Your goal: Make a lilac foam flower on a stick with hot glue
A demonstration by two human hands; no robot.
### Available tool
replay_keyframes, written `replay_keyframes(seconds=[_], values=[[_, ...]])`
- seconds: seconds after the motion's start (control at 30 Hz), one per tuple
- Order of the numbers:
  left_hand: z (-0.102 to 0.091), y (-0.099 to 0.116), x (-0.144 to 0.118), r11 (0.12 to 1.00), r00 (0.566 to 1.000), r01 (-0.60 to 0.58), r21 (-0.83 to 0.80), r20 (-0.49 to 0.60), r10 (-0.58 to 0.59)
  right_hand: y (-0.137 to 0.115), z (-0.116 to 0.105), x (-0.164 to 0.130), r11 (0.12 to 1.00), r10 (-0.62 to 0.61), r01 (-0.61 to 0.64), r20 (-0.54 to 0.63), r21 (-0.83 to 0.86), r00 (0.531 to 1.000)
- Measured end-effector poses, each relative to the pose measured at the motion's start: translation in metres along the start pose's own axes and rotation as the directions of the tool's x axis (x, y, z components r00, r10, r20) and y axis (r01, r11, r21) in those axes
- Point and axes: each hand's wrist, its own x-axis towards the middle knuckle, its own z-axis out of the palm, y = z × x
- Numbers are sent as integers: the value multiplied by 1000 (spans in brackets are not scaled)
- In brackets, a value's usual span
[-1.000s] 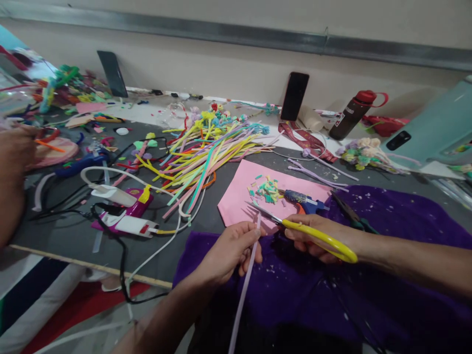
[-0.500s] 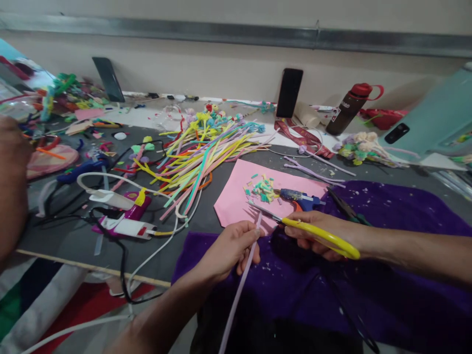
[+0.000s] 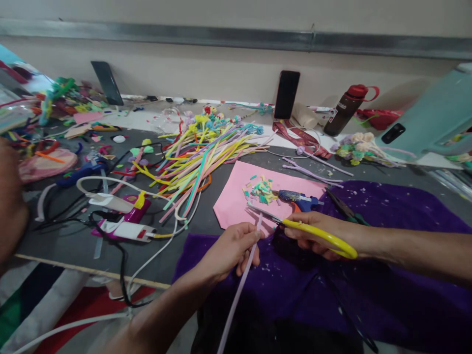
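Observation:
My left hand (image 3: pixel 229 250) pinches a long pale lilac strip (image 3: pixel 238 294) near its top end, and the strip hangs down toward me. My right hand (image 3: pixel 320 235) grips yellow-handled scissors (image 3: pixel 316 234), whose blades point left and meet the tip of the strip just above my left fingers. Both hands hover over the near edge of a pink paper sheet (image 3: pixel 236 199) with a small heap of coloured cut bits (image 3: pixel 261 191) on it. A purple cloth (image 3: pixel 387 255) lies under my forearms.
A blue glue gun (image 3: pixel 298 199) and dark scissors (image 3: pixel 344 206) lie right of the bits. A heap of coloured strips (image 3: pixel 199 157) spreads at centre; a pink glue gun with cables (image 3: pixel 123 216) at left. Two phones (image 3: pixel 286 94), a bottle (image 3: pixel 344 110) stand by the wall. Another person's arm (image 3: pixel 11 206) is far left.
Hands stay almost still; the scissors' blades remain at the strip's tip. The view shifts slightly and the other person's arm at the left drops lower.

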Motion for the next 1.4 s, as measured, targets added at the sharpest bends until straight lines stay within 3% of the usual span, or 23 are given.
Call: replay_keyframes(seconds=[0.23,0.3,0.43,0.63,0.87,1.0,1.2,1.4], values=[[-2,2,0,997,999,-14,-81,-31,12,5,-8,-18,994,-79,81,-29,70,996],[-3,3,-1,989,998,-33,-141,-49,26,8,-6,-27,992,-123,123,-48,2,991],[-2,2,0,968,996,-88,-235,-54,77,13,4,-36,960,-207,212,48,-182,977],[2,-5,-1,974,995,-99,-206,-16,98,12,16,-28,884,-317,318,59,-344,947],[0,-9,-2,982,997,-78,-172,5,80,18,21,-16,892,-333,327,36,-312,942],[1,-8,-2,981,996,-78,-176,17,82,14,21,-14,936,-278,270,-6,-228,961],[5,-4,-3,995,1000,10,-103,24,-7,5,13,-6,988,-118,108,-87,-111,989],[8,-1,-1,998,999,54,-43,13,-53,13,5,2,998,-52,50,-58,-38,997]])
